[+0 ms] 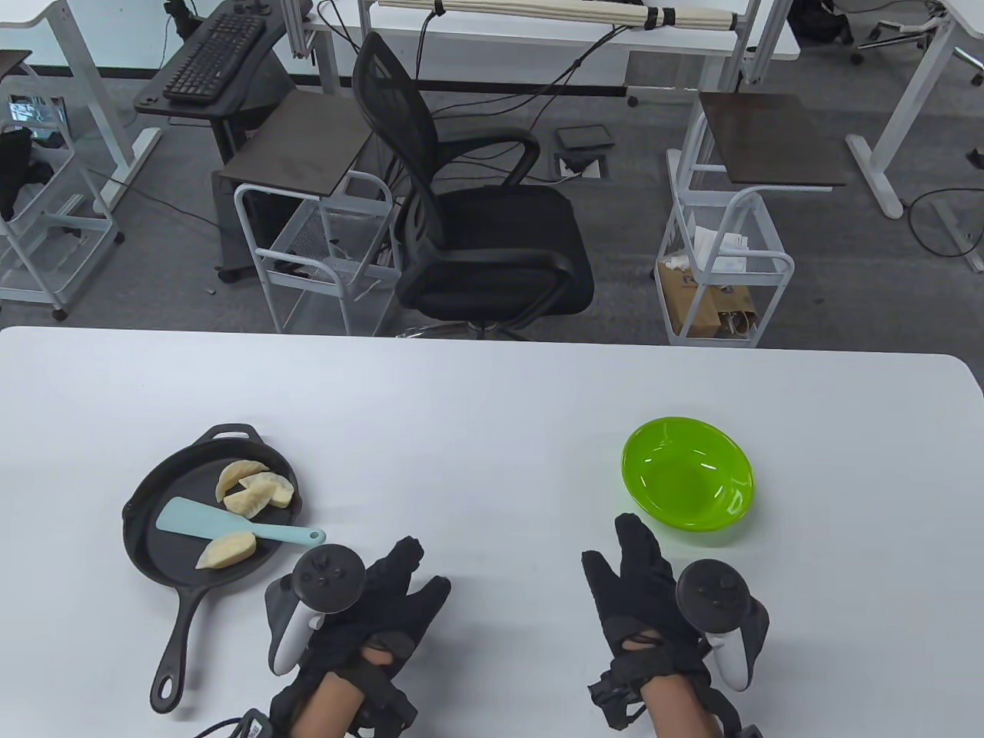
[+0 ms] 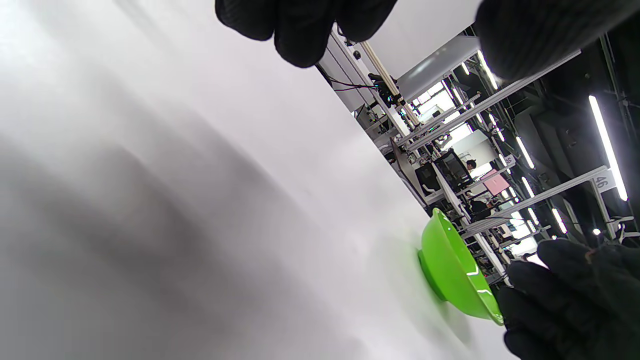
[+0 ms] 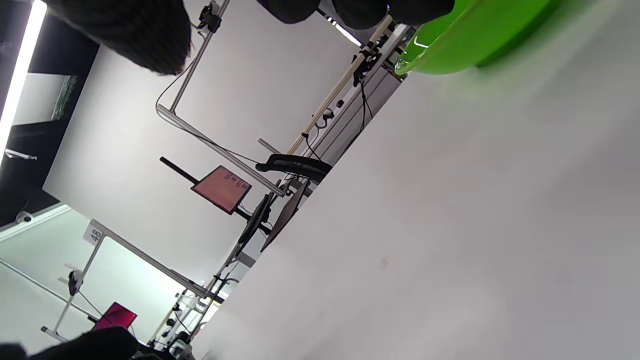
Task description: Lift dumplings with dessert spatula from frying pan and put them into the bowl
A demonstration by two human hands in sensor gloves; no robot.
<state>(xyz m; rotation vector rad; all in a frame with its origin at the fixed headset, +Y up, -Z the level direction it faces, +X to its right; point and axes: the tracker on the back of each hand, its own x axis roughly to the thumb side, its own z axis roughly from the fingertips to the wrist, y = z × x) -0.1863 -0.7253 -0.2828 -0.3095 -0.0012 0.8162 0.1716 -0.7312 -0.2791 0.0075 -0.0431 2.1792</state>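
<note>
A black frying pan sits on the white table at the left, its handle pointing toward me. Several pale dumplings lie in it: a cluster at the far side and one nearer. The light blue dessert spatula rests across the pan, handle end over the right rim. An empty green bowl stands at the right, also in the left wrist view and the right wrist view. My left hand lies flat on the table just right of the pan, holding nothing. My right hand rests flat just below the bowl, also empty.
The white table stretches wide between pan and bowl. Beyond its far edge stand a black office chair and two white wire carts.
</note>
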